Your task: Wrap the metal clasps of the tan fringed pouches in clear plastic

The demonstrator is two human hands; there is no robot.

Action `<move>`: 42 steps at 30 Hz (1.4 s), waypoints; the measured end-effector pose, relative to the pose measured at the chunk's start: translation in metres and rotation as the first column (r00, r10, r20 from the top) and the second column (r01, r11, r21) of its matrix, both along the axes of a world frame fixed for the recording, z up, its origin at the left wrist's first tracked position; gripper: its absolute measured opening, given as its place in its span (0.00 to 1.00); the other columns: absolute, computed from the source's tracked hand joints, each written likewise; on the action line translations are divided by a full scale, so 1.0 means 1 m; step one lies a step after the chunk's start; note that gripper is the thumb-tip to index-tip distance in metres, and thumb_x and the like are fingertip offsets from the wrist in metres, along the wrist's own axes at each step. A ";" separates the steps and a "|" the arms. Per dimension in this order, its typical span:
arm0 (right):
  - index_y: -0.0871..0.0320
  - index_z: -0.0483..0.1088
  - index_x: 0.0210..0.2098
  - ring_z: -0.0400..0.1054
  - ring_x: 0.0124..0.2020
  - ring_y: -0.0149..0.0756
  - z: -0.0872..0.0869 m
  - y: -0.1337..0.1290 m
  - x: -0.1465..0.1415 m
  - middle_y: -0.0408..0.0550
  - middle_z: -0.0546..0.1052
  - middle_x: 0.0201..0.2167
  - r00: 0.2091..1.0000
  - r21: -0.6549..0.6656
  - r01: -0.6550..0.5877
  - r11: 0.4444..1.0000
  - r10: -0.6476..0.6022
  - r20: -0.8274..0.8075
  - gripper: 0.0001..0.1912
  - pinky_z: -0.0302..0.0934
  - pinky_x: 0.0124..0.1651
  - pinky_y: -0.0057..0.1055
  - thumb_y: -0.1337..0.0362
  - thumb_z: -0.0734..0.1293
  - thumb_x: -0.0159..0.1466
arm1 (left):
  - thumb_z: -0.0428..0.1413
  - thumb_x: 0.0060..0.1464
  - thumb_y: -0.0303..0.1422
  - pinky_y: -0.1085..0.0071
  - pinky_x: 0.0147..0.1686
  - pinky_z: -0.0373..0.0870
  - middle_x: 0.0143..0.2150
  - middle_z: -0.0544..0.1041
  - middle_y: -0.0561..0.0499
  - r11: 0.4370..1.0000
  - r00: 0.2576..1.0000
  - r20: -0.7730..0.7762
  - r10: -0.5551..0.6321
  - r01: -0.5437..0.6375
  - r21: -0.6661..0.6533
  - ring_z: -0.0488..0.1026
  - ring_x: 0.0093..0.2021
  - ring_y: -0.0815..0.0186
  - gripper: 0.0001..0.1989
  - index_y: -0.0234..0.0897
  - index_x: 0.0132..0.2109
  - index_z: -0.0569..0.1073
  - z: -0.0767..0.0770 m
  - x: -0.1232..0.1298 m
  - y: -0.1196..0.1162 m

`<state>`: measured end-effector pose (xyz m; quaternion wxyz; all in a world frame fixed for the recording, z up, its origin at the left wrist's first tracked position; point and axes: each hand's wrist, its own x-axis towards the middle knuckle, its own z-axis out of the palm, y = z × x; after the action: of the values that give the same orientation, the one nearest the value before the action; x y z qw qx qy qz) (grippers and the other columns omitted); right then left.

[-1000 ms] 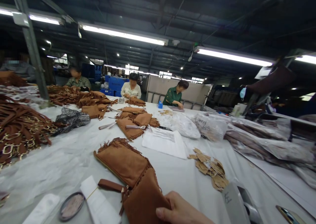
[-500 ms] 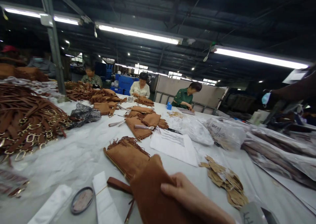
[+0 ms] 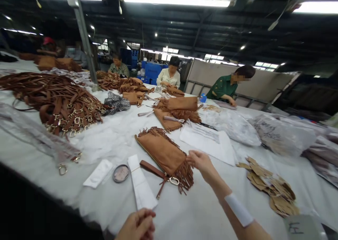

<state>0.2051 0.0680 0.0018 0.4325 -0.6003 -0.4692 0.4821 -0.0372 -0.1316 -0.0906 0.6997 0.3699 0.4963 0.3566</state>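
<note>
My right hand (image 3: pixel 202 165) is at the right edge of a brown fringed suede pouch (image 3: pixel 162 150), loosely bent fingers apart and seemingly holding nothing. Its fingertips overlap the fringe; whether they touch it I cannot tell. The pouch lies flat, with a zip along its left side, a wrist strap (image 3: pixel 151 168) and a gold ring (image 3: pixel 174 180). At the bottom edge, my left hand (image 3: pixel 138 225) has its fingers curled together, nothing visible in them. Just beyond it lies a banded bundle of white strips (image 3: pixel 141 183). Another brown pouch (image 3: pixel 183 103), slightly blurred, tops the farther pile.
Brown straps with gold clasps (image 3: pixel 71 109) are heaped at left. A round dish (image 3: pixel 120 173) and a white packet (image 3: pixel 98 173) lie nearby. Tan tags (image 3: pixel 271 187) and plastic bags (image 3: pixel 280 134) are on the right. A person in green (image 3: pixel 224 86) works across the table.
The brown pouch held in my right hand has left it; a pouch now tops the farther pile. My left hand has come into view. The view has tilted down and shifted left.
</note>
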 end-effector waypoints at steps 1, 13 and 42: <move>0.63 0.73 0.31 0.72 0.30 0.38 -0.020 -0.013 -0.001 0.51 0.78 0.26 0.994 -0.098 0.043 0.994 -0.053 -0.099 0.15 0.68 0.35 0.34 0.58 0.73 0.49 | 0.56 0.50 0.52 0.70 0.31 0.70 0.36 0.75 0.46 0.999 0.998 0.019 0.052 -0.052 0.016 0.73 0.33 0.66 0.26 0.34 0.45 0.72 -0.003 0.002 0.007; 0.59 0.65 0.24 0.65 0.17 0.25 -0.077 0.007 -0.043 0.39 0.71 0.15 0.879 -0.348 0.148 0.926 -0.284 -0.382 0.11 0.62 0.20 0.17 0.70 0.73 0.53 | 0.50 0.58 0.31 0.60 0.51 0.68 0.51 0.74 0.44 0.557 0.670 -0.501 0.548 0.155 0.816 0.69 0.52 0.59 0.13 0.40 0.50 0.72 -0.029 0.006 0.021; 0.63 0.67 0.51 0.74 0.44 0.39 0.101 -0.078 -0.074 0.51 0.80 0.39 0.572 -0.155 0.200 0.968 -0.243 -0.783 0.18 0.70 0.47 0.36 0.68 0.64 0.61 | 0.69 0.34 0.43 0.52 0.59 0.56 0.55 0.70 0.41 0.759 0.986 -0.160 -0.040 0.134 0.637 0.64 0.58 0.50 0.39 0.37 0.55 0.68 0.063 0.051 0.066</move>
<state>0.1308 -0.0096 0.1025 0.6377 -0.3867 -0.1365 0.6520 0.0141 -0.0652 -0.0276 0.5099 0.6343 0.3720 0.4465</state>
